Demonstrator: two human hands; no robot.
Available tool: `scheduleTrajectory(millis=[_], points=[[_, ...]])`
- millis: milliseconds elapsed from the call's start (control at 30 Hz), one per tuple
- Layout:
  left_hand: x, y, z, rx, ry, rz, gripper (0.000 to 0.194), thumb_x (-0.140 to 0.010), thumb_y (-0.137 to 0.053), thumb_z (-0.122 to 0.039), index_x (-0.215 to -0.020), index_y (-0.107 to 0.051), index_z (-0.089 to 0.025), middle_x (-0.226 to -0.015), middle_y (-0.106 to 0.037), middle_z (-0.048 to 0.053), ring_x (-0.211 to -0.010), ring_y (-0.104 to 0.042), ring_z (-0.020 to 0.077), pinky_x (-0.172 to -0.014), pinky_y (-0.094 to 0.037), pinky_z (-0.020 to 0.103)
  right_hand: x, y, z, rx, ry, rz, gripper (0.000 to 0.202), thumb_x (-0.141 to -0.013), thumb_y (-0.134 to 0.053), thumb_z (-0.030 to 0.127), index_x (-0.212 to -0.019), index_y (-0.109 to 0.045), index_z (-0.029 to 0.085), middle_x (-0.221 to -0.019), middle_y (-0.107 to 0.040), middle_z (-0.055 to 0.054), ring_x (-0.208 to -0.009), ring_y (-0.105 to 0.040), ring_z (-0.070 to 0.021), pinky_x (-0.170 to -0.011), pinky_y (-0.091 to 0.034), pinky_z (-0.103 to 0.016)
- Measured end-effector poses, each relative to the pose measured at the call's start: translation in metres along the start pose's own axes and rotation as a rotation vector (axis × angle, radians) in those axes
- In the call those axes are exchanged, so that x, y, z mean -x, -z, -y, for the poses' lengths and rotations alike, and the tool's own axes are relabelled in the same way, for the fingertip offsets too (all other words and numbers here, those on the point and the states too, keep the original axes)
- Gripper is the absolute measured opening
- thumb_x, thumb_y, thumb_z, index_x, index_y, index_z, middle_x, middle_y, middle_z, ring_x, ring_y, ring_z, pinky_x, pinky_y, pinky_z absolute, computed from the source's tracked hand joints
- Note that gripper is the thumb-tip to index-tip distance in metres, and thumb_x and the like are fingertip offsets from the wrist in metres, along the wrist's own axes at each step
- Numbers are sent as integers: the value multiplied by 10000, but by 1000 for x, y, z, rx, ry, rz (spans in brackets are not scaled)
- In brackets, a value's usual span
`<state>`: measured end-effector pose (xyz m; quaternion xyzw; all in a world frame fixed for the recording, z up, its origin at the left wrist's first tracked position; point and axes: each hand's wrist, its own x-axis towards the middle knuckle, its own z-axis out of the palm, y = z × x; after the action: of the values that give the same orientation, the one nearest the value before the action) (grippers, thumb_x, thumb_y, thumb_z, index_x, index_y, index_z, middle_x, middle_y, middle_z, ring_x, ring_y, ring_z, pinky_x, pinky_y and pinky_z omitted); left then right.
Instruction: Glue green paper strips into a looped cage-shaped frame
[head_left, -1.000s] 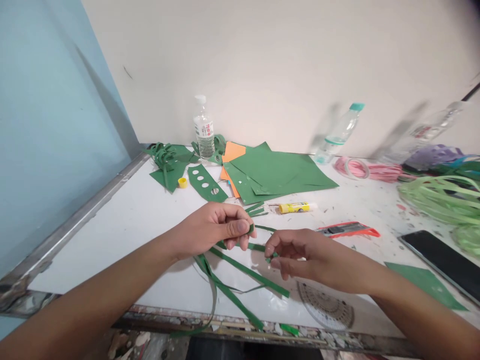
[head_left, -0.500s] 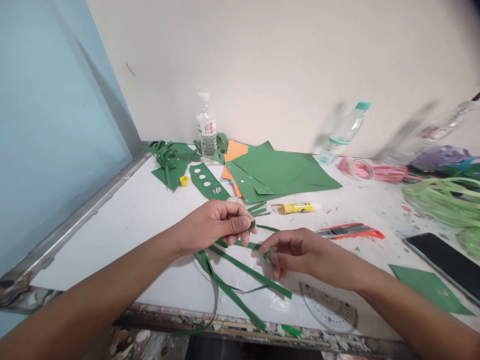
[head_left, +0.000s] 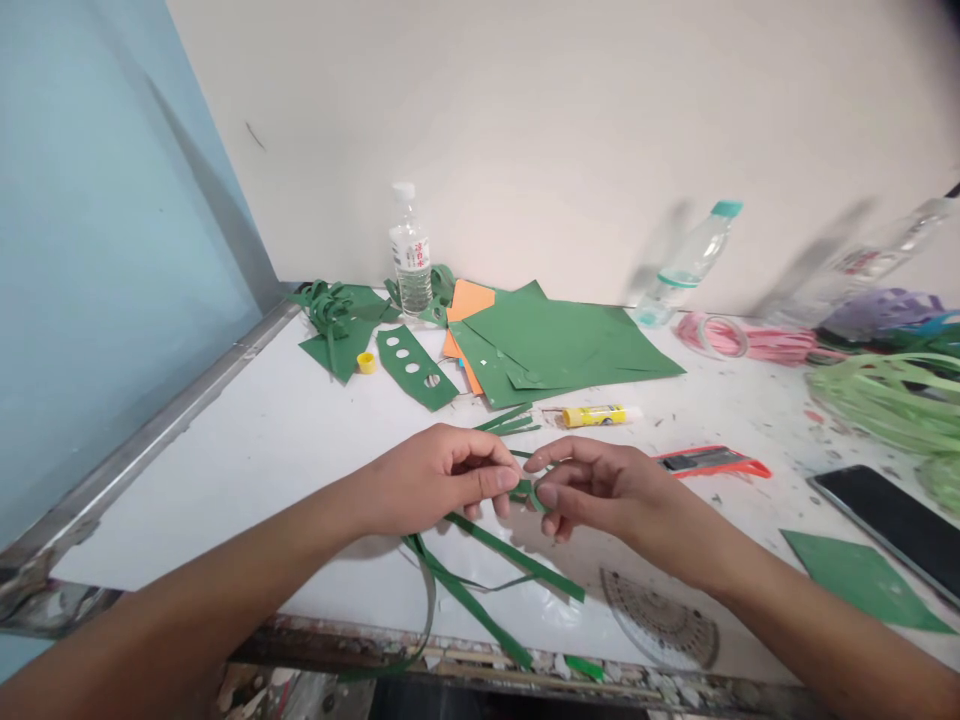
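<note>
Both hands meet over the table's [head_left: 247,440] near edge: the left hand [head_left: 427,480] pinches a small green paper strip [head_left: 525,490] between thumb and fingers, and the right hand [head_left: 592,485] nips the same strip from the other side. Longer green strips [head_left: 495,555] trail beneath them towards the near edge, with a clear protractor [head_left: 660,620] lying beside.

Left hand [head_left: 439,478] and right hand [head_left: 600,487], fingertips together
</note>
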<state>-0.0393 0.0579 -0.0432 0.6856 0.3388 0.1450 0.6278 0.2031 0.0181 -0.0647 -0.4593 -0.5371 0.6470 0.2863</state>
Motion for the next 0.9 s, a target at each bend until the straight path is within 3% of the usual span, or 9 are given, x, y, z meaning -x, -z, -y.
scheduleTrajectory(millis=[233, 633, 900], points=[[5, -14, -6, -199, 23, -90, 267, -1019, -563, -445, -898, -651, -224, -786, -648, -38, -704, -545, 134, -648, -397, 249, 4, -4, 4, -12, 77, -43, 292, -883, -803, 458, -992, -711, 204, -770, -749, -12, -697, -705, -157, -695, -584, -302], [5, -19, -6, -220, 36, -128, 245, -1007, -560, -412, -877, -638, -220, -726, -536, -57, -657, -457, 122, -594, -349, 241, 8, -7, 1, -34, 69, -35, 210, -926, -773, 404, -1007, -724, 216, -749, -768, -10, -680, -691, -137, -687, -579, -272], [5, -20, -9, -264, 45, -156, 208, -983, -569, -366, -839, -613, -222, -723, -545, -71, -654, -442, 111, -582, -334, 232, 7, -8, 1, -45, 39, -33, 208, -937, -755, 415, -1012, -742, 221, -750, -756, -12, -666, -697, -147, -660, -597, -279]])
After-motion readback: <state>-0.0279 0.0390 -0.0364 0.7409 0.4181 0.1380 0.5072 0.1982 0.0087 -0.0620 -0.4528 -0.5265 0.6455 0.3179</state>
